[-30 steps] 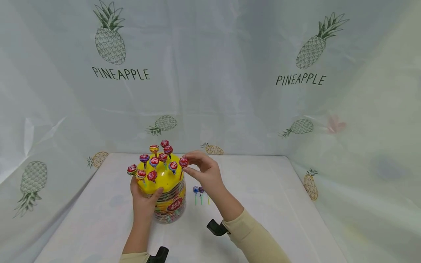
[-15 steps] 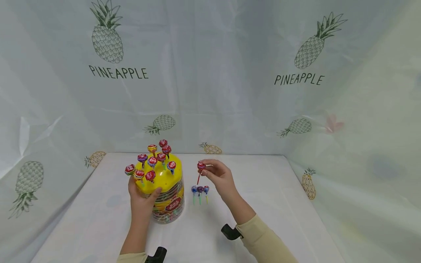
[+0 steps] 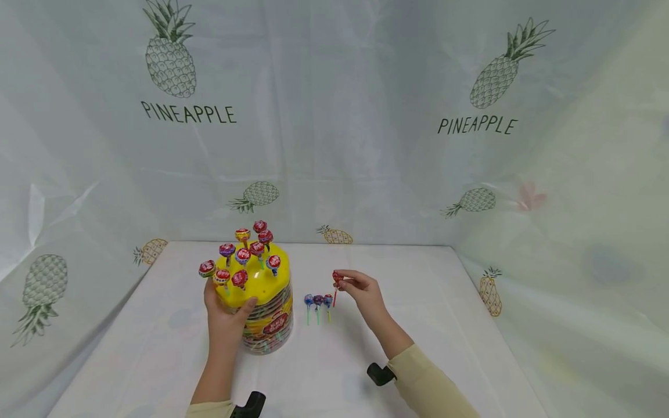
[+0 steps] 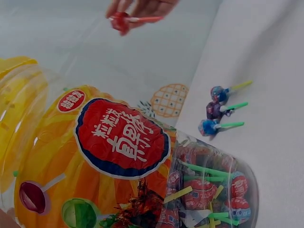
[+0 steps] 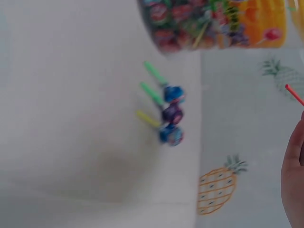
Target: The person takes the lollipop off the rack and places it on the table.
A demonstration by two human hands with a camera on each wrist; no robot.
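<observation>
A clear candy jar (image 3: 268,332) full of lollipops stands on the table, with a yellow lid (image 3: 266,285). Several wrapped lollipops (image 3: 243,256) stick up out of holes in that lid. My left hand (image 3: 226,322) grips the jar's left side just below the lid, thumb in front. To the right, my right hand (image 3: 369,299) pinches a red lollipop (image 3: 337,277) near its head, the red stick pointing down. Beside it on the table lie three blue and purple lollipops (image 3: 317,301) in a row, green and yellow sticks towards me. The right wrist view catches only part of that hand (image 5: 293,180).
A white cloth covers the table (image 3: 418,325). A pale curtain (image 3: 334,128) printed with pineapples hangs behind and at both sides. Black wrist mounts (image 3: 381,374) sit at both sleeves.
My right hand has drawn the red lollipop away from the lid, rightward and down, to beside the row on the table. My left hand keeps its hold on the jar.
</observation>
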